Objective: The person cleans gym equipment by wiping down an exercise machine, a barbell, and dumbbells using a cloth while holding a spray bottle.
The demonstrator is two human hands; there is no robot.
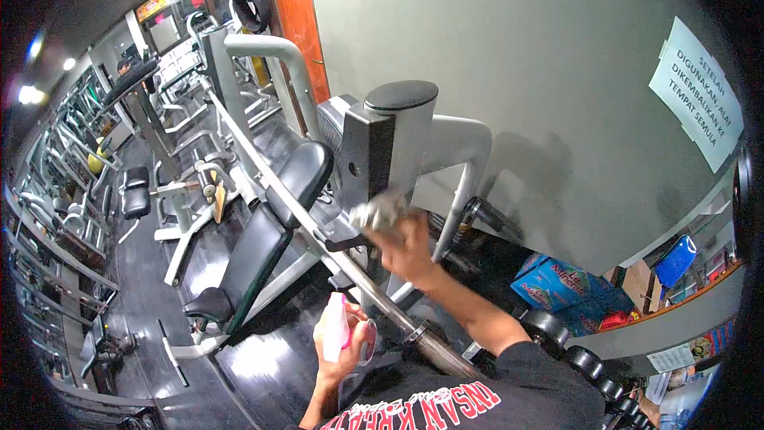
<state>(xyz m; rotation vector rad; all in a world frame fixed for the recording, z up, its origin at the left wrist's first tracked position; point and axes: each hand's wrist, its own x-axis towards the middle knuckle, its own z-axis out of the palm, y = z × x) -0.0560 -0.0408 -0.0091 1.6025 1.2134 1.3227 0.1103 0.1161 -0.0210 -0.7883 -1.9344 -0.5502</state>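
My left hand (332, 348) is wrapped around a spray bottle (337, 326) with a white head and pink parts, held low in front of my shirt. Farther up, my right hand (407, 248) grips a bunched greyish cloth (379, 213) against or just in front of the machine's upright post (372, 155); motion blur hides whether they touch. This grey post has a black side panel and a rounded black top. Between me and the padded bench (267, 251), a long metal barbell (350, 271) runs diagonally, passing close to both hands.
Dumbbells (585, 362) line the right side near my body. Blue printed cartons (567, 287) sit by the wall, beside a shelf with boxes. A paper sign (700, 95) hangs on the grey wall. More gym machines (171, 191) fill the left side.
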